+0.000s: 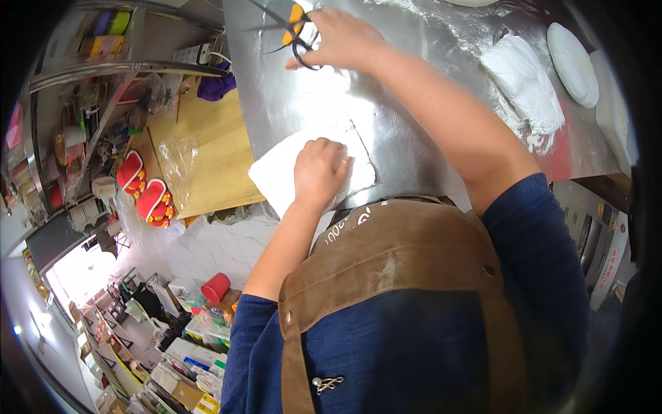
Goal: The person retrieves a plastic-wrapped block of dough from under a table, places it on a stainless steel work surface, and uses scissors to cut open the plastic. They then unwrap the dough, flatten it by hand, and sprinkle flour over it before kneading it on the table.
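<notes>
My left hand (321, 168) lies palm down on a flat white sheet or bag (274, 173) at the near edge of the stainless steel table (414, 139). Glare hides which of the two it is. Farther up the table, my right hand (346, 41) has its thumb and fingers at the handles of black scissors (295, 33). The blades stand apart and point away to the left, slightly blurred. An orange-yellow object (293, 25) shows right beside the scissors, partly covered by them.
Two white dough pieces, one floury and folded (525, 83), one smooth oval (573, 64), rest at the right amid scattered flour. A wooden board (217, 150) adjoins the table's left side, bearing a purple cloth (216, 85) and clear plastic (178, 160). Red slippers (153, 202) sit beyond.
</notes>
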Action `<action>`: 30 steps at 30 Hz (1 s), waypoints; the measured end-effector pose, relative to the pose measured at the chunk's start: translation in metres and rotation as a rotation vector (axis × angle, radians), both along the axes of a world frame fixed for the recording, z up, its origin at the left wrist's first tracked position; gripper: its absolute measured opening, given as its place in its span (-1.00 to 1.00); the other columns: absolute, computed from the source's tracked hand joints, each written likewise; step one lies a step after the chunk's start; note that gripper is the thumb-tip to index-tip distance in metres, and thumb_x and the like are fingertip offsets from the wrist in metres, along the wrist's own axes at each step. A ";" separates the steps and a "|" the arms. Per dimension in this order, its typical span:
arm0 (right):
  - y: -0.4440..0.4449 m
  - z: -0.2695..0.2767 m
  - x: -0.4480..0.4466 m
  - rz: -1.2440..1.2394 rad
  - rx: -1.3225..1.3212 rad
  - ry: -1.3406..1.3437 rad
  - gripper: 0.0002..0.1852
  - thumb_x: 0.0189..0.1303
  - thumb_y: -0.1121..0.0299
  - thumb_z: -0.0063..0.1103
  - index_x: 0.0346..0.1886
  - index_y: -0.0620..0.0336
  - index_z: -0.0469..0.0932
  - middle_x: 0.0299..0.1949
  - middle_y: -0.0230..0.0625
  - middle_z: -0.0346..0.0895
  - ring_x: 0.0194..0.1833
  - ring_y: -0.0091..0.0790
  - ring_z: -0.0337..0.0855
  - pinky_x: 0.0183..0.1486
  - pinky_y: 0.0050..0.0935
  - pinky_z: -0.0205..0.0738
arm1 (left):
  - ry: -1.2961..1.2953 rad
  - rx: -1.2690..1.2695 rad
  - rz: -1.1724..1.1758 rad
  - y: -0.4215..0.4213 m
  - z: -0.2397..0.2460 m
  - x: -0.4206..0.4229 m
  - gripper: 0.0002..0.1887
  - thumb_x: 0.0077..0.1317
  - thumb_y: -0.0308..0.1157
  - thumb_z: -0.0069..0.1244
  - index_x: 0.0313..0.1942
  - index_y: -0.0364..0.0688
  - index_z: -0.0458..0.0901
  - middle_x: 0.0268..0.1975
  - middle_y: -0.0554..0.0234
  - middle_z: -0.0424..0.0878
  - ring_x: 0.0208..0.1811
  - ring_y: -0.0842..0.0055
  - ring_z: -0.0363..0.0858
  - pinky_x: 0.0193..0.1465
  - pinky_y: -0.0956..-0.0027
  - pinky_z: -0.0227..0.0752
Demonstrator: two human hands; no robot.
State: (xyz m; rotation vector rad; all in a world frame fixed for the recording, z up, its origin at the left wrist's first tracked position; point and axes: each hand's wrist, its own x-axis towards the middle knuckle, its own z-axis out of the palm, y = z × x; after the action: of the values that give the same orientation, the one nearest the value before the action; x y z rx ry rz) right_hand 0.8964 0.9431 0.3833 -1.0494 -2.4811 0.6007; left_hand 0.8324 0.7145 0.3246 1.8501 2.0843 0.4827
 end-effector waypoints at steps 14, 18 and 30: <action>-0.032 -0.078 0.089 -0.046 -1.055 0.235 -0.70 0.28 0.20 0.24 -0.17 0.27 0.52 -0.31 -0.32 0.58 -0.35 -0.53 0.53 -0.27 -0.50 0.43 | 0.398 -0.413 -0.057 0.033 -0.002 0.044 -0.87 0.14 -0.42 0.05 -0.29 -0.21 0.60 -0.21 0.12 0.59 -0.10 0.25 0.61 -0.05 0.19 0.54; -0.083 -0.110 0.130 -0.063 -1.413 0.284 -0.71 0.21 0.24 0.33 -0.19 0.21 0.47 -0.33 -0.33 0.55 -0.36 -0.50 0.58 -0.29 -0.54 0.48 | 0.286 -0.368 -0.075 0.034 -0.008 0.037 -0.91 0.13 -0.45 0.03 -0.36 -0.25 0.59 -0.23 0.15 0.59 -0.11 0.24 0.61 -0.09 0.19 0.53; -0.099 -0.113 0.157 0.116 -1.190 0.010 -0.41 0.07 -0.09 0.42 -0.08 0.25 0.52 -0.31 -0.25 0.58 -0.24 -0.29 0.58 -0.15 -0.34 0.44 | -1.417 -0.046 0.729 0.006 0.002 0.040 -0.95 0.31 -0.47 0.00 -0.34 -0.18 0.57 -0.37 0.45 0.54 -0.36 0.73 0.39 -0.28 0.58 0.30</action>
State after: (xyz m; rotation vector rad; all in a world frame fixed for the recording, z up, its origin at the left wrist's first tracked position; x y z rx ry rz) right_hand 1.0537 0.8444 0.2704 -1.1942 -2.0565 2.2319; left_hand 0.8724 0.7201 0.3269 0.2458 1.4906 1.3474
